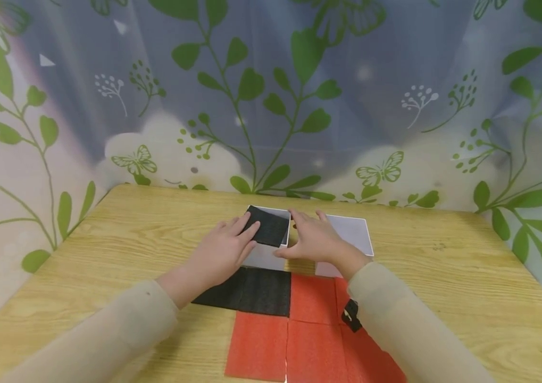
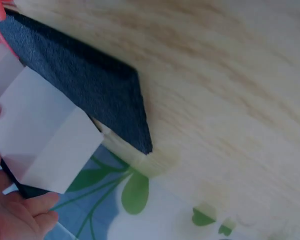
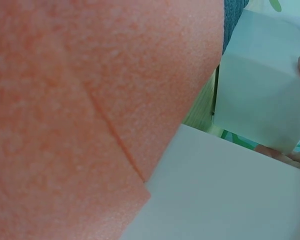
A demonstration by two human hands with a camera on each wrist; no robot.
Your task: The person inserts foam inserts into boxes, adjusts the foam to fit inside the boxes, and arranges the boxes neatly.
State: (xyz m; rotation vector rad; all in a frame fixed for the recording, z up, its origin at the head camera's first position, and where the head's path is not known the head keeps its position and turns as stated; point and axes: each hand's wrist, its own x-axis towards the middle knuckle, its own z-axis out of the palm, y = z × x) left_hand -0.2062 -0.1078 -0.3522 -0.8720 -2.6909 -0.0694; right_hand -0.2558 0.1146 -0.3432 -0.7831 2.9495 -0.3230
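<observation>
My left hand (image 1: 225,247) holds a black felt square (image 1: 268,226) slanted over an open white box (image 1: 261,258), its fingers lying on the felt. Part of the box's interior shows beside the felt. My right hand (image 1: 316,236) grips the box at its right side, thumb toward the front and fingers toward the back corner. In the left wrist view, fingers (image 2: 32,210) touch the black edge behind the white box (image 2: 50,130). The right wrist view catches a thumb on the box's white face (image 3: 260,95).
A white box or lid (image 1: 349,234) lies right of the held box, partly behind my right hand. Nearer me are black felt squares (image 1: 266,292) and red felt squares (image 1: 256,346), side by side. A small black cut piece (image 1: 351,315) lies on the red. A patterned curtain (image 1: 271,106) hangs behind.
</observation>
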